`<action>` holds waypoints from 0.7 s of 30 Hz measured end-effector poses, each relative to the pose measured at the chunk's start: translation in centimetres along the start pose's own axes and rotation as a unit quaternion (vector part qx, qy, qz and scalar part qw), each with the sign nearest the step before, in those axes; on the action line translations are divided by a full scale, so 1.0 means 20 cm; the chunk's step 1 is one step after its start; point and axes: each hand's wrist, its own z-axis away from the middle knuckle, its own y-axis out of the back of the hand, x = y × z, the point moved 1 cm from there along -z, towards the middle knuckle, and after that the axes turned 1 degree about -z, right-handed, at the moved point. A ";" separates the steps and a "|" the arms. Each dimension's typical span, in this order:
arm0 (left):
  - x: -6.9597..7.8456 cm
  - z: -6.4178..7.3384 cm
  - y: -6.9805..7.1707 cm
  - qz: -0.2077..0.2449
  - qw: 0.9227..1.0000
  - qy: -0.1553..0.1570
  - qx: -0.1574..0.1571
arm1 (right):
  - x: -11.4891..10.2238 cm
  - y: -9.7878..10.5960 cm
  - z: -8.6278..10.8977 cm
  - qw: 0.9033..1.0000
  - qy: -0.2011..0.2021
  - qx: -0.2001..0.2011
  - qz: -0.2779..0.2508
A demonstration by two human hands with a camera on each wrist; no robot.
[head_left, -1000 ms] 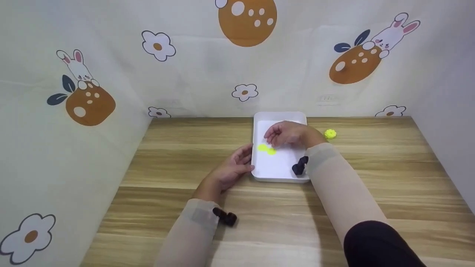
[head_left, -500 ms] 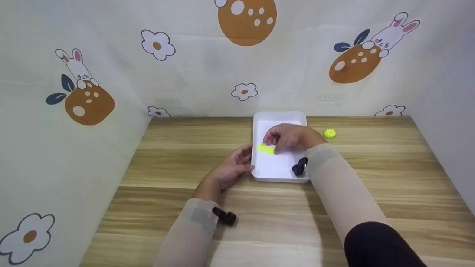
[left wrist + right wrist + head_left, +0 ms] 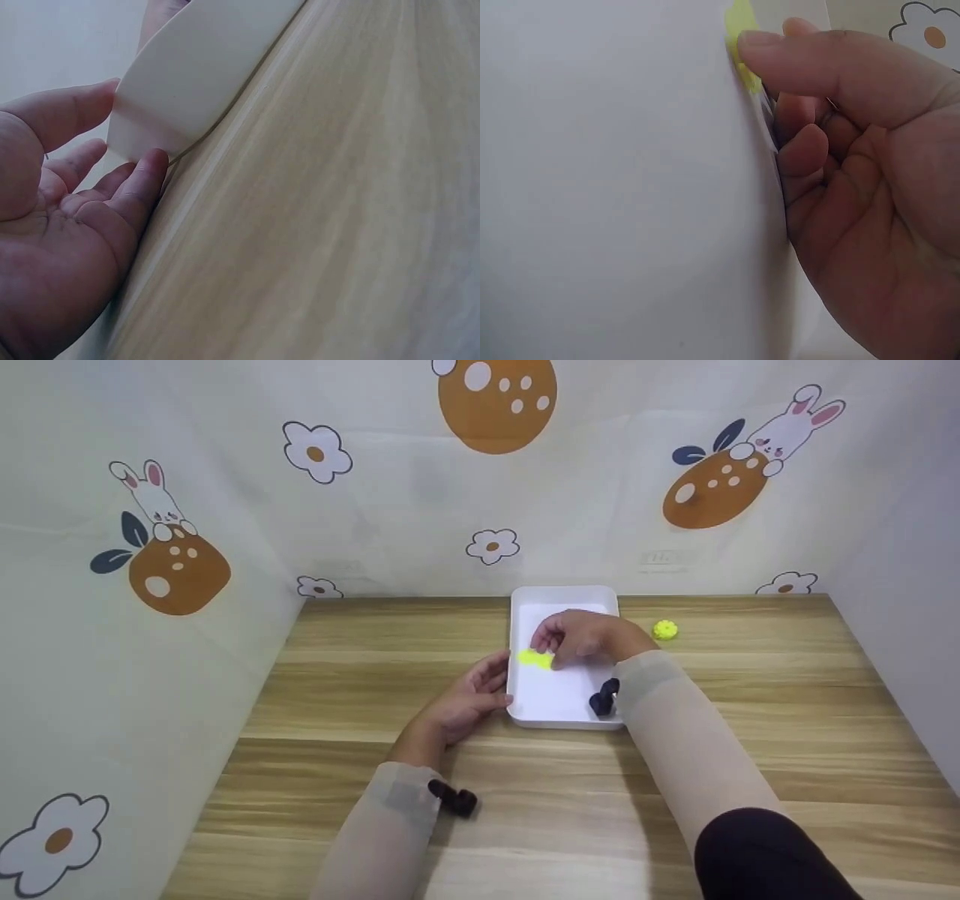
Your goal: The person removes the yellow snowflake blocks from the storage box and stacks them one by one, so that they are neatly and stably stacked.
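Observation:
A white rectangular tray (image 3: 562, 701) lies on the wooden tabletop. My left hand (image 3: 471, 701) rests against its left side, fingers spread along the outer wall; in the left wrist view the thumb touches the tray wall (image 3: 202, 64) near the top and a fingertip sits near its lower edge. Over the tray, my right hand (image 3: 581, 636) pinches one end of some small bright yellow scalloped pieces (image 3: 534, 658). In the right wrist view the thumb presses the yellow piece (image 3: 739, 19) from the near side, and the fingers behind it are partly hidden.
A yellow flower-shaped piece (image 3: 665, 630) lies on the tabletop (image 3: 750, 720), right of the tray and beyond the right wrist. Behind the table hangs a pale backdrop (image 3: 405, 510) printed with bunnies and flowers. Black wrist cameras are strapped to both sleeves.
The right thumb and fingers have come down and closed on the yellow pieces, whose right end has shifted slightly away from me. The left hand and tray stay in place.

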 end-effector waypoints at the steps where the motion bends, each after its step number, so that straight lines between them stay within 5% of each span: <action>1: 0.00 0.00 0.00 -0.003 1.000 0.000 0.001 | 0.00 0.00 0.00 1.000 0.005 0.001 0.007; 21: -0.01 -0.01 0.00 -0.006 1.000 -0.007 0.000 | 0.01 0.00 0.00 0.999 -0.009 0.036 0.024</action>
